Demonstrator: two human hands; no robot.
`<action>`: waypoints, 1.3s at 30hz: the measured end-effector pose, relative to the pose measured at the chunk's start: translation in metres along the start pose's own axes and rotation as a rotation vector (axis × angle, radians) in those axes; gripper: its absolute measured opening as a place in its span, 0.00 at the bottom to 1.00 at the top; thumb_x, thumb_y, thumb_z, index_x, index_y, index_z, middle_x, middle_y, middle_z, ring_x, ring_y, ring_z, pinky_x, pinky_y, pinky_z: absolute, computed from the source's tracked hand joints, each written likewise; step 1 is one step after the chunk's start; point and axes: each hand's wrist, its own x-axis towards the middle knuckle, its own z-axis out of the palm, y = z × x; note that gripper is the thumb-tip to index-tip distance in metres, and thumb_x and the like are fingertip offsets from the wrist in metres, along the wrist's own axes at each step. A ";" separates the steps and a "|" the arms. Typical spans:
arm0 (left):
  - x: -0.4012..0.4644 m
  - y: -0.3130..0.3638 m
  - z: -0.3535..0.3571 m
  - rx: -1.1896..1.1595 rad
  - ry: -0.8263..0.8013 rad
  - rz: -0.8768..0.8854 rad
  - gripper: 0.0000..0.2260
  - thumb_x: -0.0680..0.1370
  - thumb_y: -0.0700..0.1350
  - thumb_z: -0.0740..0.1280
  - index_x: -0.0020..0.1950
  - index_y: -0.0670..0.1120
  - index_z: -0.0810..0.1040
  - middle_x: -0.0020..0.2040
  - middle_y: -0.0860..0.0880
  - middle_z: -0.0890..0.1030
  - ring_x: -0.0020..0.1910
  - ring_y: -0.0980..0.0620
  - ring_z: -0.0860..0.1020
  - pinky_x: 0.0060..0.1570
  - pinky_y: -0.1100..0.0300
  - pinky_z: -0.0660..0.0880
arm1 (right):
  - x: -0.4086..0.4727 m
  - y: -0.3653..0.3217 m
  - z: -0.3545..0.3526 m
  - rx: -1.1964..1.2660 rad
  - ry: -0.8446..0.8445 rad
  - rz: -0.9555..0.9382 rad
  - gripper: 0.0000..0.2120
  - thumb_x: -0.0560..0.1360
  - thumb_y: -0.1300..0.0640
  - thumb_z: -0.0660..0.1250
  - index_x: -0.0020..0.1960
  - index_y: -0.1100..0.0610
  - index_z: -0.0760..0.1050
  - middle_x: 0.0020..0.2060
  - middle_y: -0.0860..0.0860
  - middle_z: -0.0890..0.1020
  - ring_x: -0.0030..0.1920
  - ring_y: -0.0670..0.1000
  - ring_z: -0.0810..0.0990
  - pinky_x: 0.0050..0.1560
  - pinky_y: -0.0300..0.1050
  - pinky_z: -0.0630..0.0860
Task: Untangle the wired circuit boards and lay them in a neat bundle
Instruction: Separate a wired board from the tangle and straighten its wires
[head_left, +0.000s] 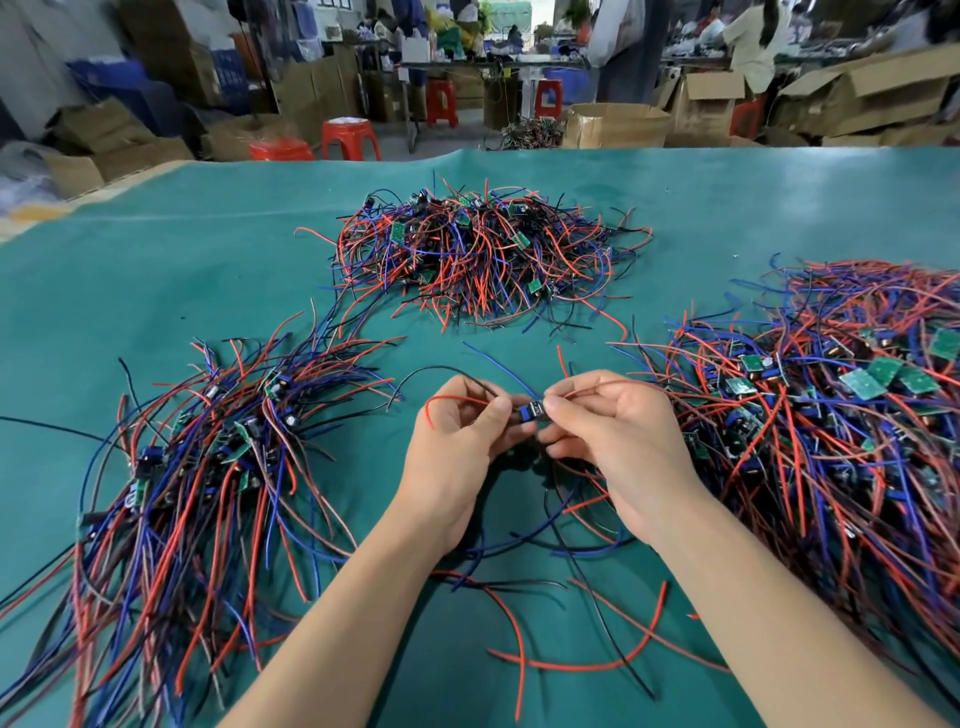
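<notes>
Two bare forearms come in from the bottom edge, with no sleeve in view on either. The left hand (457, 447) and right hand (618, 447) wear no gloves, rings or wristbands as far as the slightly soft picture shows. Fingernails look short and unpainted.

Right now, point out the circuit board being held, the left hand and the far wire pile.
circuit board (535, 411): head view, blue component.
left hand (457, 441): head view, back.
far wire pile (478, 254): head view, centre.

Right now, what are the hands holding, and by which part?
Both pinch one small wired board: the left hand at its left end, the right hand at its right end. The wires hang loose.
</notes>
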 end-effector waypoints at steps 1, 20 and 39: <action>-0.001 0.000 0.001 0.002 -0.004 0.001 0.06 0.82 0.32 0.62 0.46 0.38 0.74 0.44 0.40 0.83 0.40 0.50 0.83 0.44 0.62 0.81 | 0.000 0.001 0.001 0.003 0.021 -0.007 0.04 0.77 0.70 0.70 0.45 0.63 0.79 0.31 0.55 0.83 0.31 0.50 0.83 0.31 0.38 0.78; -0.002 -0.004 0.004 0.225 0.044 0.053 0.08 0.82 0.33 0.60 0.46 0.44 0.72 0.44 0.39 0.78 0.40 0.55 0.82 0.35 0.65 0.75 | 0.013 -0.008 -0.029 -0.257 0.715 -0.499 0.12 0.78 0.67 0.63 0.51 0.50 0.74 0.43 0.51 0.84 0.37 0.53 0.85 0.43 0.63 0.82; -0.006 0.000 0.004 0.278 -0.081 0.119 0.07 0.80 0.34 0.66 0.44 0.43 0.76 0.43 0.32 0.79 0.42 0.37 0.78 0.51 0.41 0.78 | -0.022 -0.003 0.015 -0.774 0.168 -0.499 0.10 0.74 0.52 0.67 0.50 0.50 0.85 0.37 0.47 0.86 0.38 0.50 0.83 0.47 0.51 0.79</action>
